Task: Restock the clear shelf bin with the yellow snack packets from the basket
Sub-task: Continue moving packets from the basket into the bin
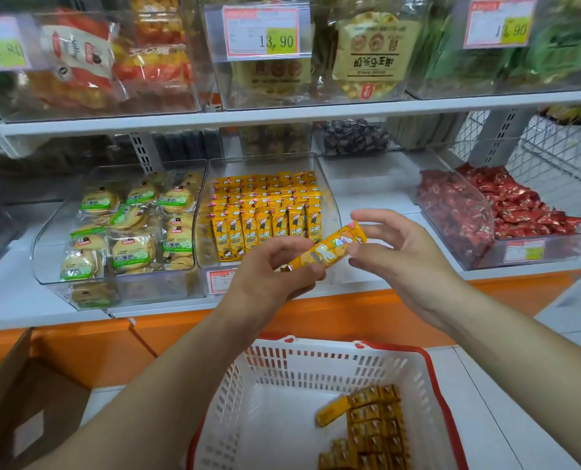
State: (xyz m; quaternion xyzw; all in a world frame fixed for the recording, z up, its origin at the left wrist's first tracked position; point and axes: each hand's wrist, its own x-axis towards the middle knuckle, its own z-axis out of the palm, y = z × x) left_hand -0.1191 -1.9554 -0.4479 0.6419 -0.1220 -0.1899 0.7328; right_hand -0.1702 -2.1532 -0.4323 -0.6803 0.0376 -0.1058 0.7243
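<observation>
Because the yellow packet [330, 247] looks light and slick-foiled, a pinch at its crimped end seems safest. It hangs tilted in front of the clear bin [265, 166], left hand [275, 269] pinching its lower end; right hand [394, 245] hovers at the upper end, fingers loosely spread, gripping nothing. More packets [374, 422] lie in the slotted basket [282, 364].

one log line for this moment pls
step: restock in progress | left hand: holds yellow snack packet | right hand: open, at packet's upper end | clear shelf bin: partly filled | basket: more packets inside
</observation>
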